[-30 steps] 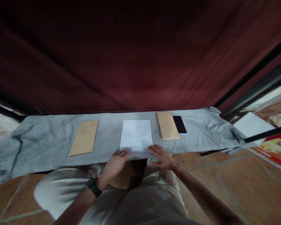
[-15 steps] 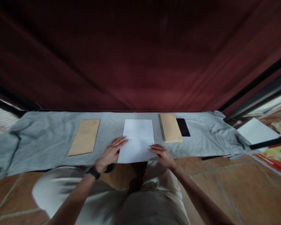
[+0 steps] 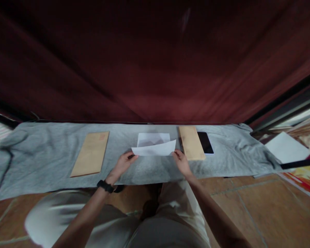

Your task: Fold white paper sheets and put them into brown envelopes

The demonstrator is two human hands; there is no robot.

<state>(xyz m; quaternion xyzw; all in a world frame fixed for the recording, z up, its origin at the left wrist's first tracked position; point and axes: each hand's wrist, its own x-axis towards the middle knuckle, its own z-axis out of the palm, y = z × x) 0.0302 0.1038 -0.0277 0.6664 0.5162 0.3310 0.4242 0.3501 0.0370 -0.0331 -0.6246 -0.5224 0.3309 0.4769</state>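
Observation:
A white sheet of paper (image 3: 155,149) is bent over, its near edge raised and curled away from me while the far part lies on the grey cloth (image 3: 144,172). My left hand (image 3: 124,162) pinches the lifted part at its left corner. At the right corner, my right hand (image 3: 180,161) pinches the same sheet. To the left lies a brown envelope (image 3: 90,153), flat and apart from my hand. Just beyond my right hand is a stack of brown envelopes (image 3: 192,143), partly covering a dark phone or tablet (image 3: 206,142).
A dark red fabric panel (image 3: 150,86) rises behind the cloth-covered surface. On the right are a white sheet (image 3: 288,147), a dark bar (image 3: 302,163) and a colourful red and yellow package (image 3: 305,182). Tiled floor (image 3: 237,206) shows below.
The paper lay flat with both hands resting on its sides. Now its near edge is lifted and folded away from me, a corner pinched in each hand.

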